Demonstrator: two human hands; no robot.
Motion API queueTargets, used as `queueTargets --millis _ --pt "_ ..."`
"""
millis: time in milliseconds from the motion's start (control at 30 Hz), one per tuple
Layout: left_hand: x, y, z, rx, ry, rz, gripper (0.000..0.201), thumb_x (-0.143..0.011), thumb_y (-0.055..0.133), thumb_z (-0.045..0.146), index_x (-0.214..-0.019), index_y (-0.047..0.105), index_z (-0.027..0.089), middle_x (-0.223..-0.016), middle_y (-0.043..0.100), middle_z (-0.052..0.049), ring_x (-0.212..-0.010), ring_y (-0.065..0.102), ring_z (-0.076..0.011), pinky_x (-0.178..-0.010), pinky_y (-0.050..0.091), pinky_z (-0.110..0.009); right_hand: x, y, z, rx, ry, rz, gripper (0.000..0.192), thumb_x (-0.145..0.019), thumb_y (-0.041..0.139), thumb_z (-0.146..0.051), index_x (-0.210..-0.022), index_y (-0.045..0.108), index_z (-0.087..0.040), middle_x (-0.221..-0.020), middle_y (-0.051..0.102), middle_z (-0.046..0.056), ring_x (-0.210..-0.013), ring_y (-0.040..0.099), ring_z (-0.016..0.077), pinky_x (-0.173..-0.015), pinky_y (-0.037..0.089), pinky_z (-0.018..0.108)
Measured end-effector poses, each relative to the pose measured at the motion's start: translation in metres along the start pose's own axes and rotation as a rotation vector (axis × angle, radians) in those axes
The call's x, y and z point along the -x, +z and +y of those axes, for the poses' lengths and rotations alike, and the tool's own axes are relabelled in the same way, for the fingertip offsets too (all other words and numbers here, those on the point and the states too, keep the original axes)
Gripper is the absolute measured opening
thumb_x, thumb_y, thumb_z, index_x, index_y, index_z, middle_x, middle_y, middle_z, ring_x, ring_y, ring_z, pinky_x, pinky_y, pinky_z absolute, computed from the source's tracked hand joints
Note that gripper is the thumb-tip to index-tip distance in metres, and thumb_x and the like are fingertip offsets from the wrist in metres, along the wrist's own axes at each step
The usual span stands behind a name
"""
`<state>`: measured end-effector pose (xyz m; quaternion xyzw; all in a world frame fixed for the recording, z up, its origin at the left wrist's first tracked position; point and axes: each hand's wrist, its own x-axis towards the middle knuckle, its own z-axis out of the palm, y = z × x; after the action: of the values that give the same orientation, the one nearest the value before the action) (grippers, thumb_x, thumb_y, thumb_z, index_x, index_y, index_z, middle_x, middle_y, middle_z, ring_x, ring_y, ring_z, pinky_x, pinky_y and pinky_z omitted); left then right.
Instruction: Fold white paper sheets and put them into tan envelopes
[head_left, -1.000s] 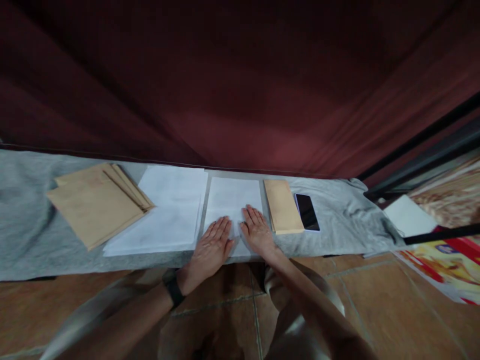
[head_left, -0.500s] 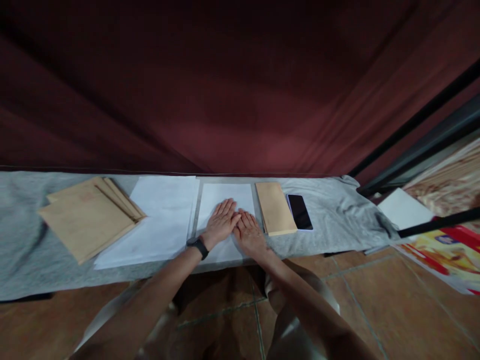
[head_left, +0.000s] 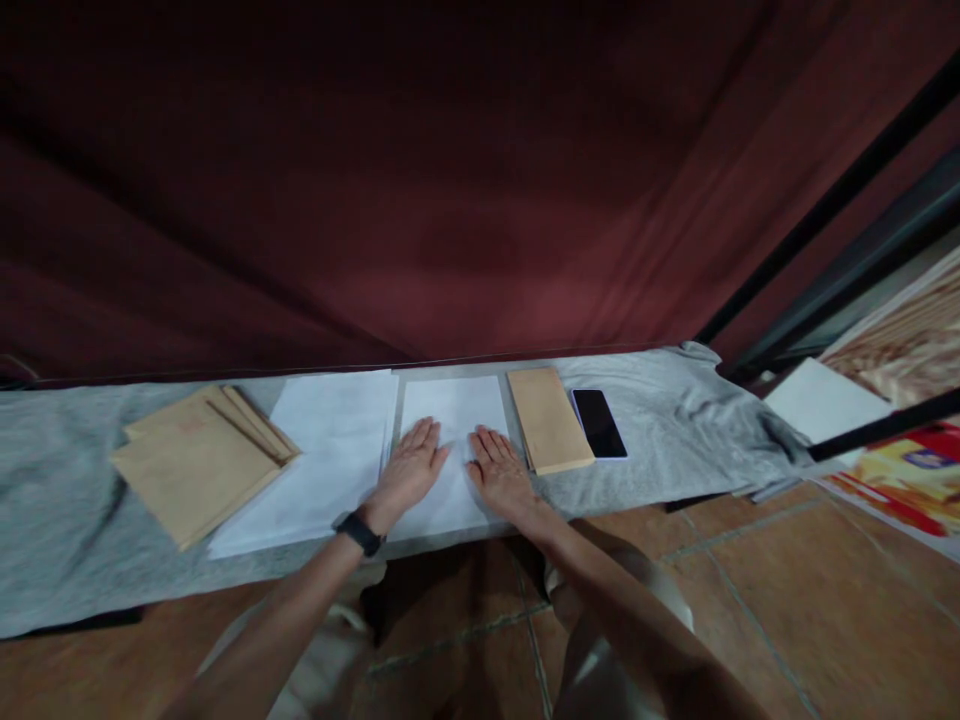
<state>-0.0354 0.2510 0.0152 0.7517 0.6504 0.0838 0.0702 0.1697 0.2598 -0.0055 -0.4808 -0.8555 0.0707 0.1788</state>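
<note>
A white sheet of paper [head_left: 454,410] lies on the grey cloth in front of me. My left hand [head_left: 411,468] rests flat on its left side, fingers stretched forward, a dark watch on the wrist. On the sheet's right side lies my right hand [head_left: 501,475], palm down with fingers extended. Neither hand holds anything, and a strip of bare paper shows between them. Just left is a stack of larger white sheets [head_left: 330,440]. Close to the right hand sits a stack of brown envelopes [head_left: 551,420].
More brown envelopes [head_left: 199,465] overlap the left paper stack. A phone [head_left: 599,423] lies right of the envelope stack. The grey cloth [head_left: 675,420] covers a narrow surface before a dark red curtain [head_left: 450,230]. Black bars [head_left: 840,200] stand at the right.
My hands have parted: the left has slid left and back toward me across the sheet, while the right stays near its place. The view has shifted slightly.
</note>
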Motion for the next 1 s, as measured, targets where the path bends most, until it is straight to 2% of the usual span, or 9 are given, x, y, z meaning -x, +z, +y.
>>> queueTargets --millis 100,167,233,367,500,633,700,867,1000 --pt "0.052 0.003 0.009 0.016 0.253 -0.082 0.069 -0.098 0.043 0.059 -0.156 0.037 0.022 -0.165 0.031 -0.012 -0.153 0.028 -0.0287 -0.124 0.025 -0.051 -0.001 -0.004 0.002 -0.023 -0.004 -0.041 0.053 -0.104 0.046 -0.035 -0.152 0.045 -0.013 -0.161 0.038 0.012 -0.15 0.035 0.0256 -0.124 0.029 0.044" --pt "0.08 0.005 0.01 -0.01 0.333 -0.072 0.074 -0.095 0.053 0.058 -0.159 0.03 0.029 -0.167 0.029 -0.008 -0.154 0.025 -0.0293 -0.125 0.021 -0.055 -0.002 -0.007 0.004 -0.032 -0.009 -0.074 0.053 -0.104 0.046 -0.034 -0.152 0.045 -0.012 -0.162 0.037 0.012 -0.15 0.035 0.0253 -0.124 0.028 0.043" --pt "0.094 0.004 0.006 -0.035 0.344 -0.044 0.069 -0.097 0.054 0.047 -0.159 0.029 0.03 -0.166 0.03 -0.007 -0.154 0.026 -0.0268 -0.125 0.023 -0.053 -0.003 -0.012 0.006 -0.036 -0.02 -0.101 0.053 -0.104 0.045 -0.033 -0.152 0.045 -0.012 -0.162 0.036 0.012 -0.15 0.035 0.025 -0.124 0.028 0.042" --pt "0.093 -0.004 -0.006 -0.048 0.356 -0.047 0.068 -0.097 0.057 0.041 -0.158 0.033 0.024 -0.164 0.035 -0.011 -0.152 0.032 -0.0254 -0.124 0.031 -0.047 -0.003 -0.019 0.011 -0.039 -0.06 -0.147 0.052 -0.103 0.047 -0.032 -0.152 0.045 -0.012 -0.163 0.036 0.012 -0.15 0.035 0.0245 -0.124 0.029 0.041" --pt "0.087 -0.012 -0.011 -0.013 0.348 -0.088 0.064 -0.095 0.06 0.037 -0.155 0.04 0.025 -0.162 0.039 -0.01 -0.149 0.038 -0.0251 -0.122 0.034 -0.046 -0.002 -0.021 0.017 -0.044 -0.114 -0.171 0.051 -0.103 0.047 -0.029 -0.152 0.045 -0.015 -0.162 0.036 0.013 -0.15 0.035 0.0225 -0.123 0.031 0.042" --pt "0.086 -0.021 -0.015 0.078 0.31 -0.099 0.055 -0.095 0.048 0.018 -0.15 0.048 0.025 -0.157 0.047 -0.006 -0.145 0.044 -0.0194 -0.12 0.039 -0.041 0.0 -0.023 0.021 -0.075 -0.119 -0.217 0.051 -0.103 0.046 -0.027 -0.152 0.044 -0.013 -0.163 0.035 0.013 -0.151 0.033 0.0226 -0.124 0.03 0.042" --pt "0.088 -0.026 -0.017 0.126 0.294 -0.09 0.053 -0.095 0.042 0.014 -0.146 0.053 0.025 -0.152 0.054 -0.005 -0.14 0.05 -0.0175 -0.119 0.041 -0.039 0.0 -0.024 0.022 -0.114 -0.127 -0.241 0.052 -0.103 0.046 -0.026 -0.152 0.044 -0.012 -0.163 0.034 0.014 -0.152 0.032 0.0227 -0.125 0.028 0.042" --pt "0.095 -0.038 -0.02 0.276 0.192 -0.047 0.041 -0.099 0.04 0.031 -0.128 0.069 0.027 -0.134 0.069 -0.002 -0.123 0.065 -0.0192 -0.109 0.05 -0.034 0.001 -0.037 0.033 -0.382 -0.151 -0.382 0.046 -0.101 0.044 -0.021 -0.145 0.054 -0.012 -0.159 0.042 0.015 -0.151 0.034 0.0217 -0.126 0.026 0.042" --pt "0.099 -0.049 -0.017 0.438 0.022 -0.029 0.042 -0.097 0.042 0.048 -0.11 0.075 0.025 -0.11 0.079 -0.003 -0.101 0.073 -0.0215 -0.092 0.058 -0.031 0.007 -0.064 0.047 -0.729 -0.089 -0.541 0.048 -0.093 0.047 -0.015 -0.139 0.062 -0.023 -0.149 0.057 0.004 -0.141 0.049 0.0198 -0.12 0.035 0.036"
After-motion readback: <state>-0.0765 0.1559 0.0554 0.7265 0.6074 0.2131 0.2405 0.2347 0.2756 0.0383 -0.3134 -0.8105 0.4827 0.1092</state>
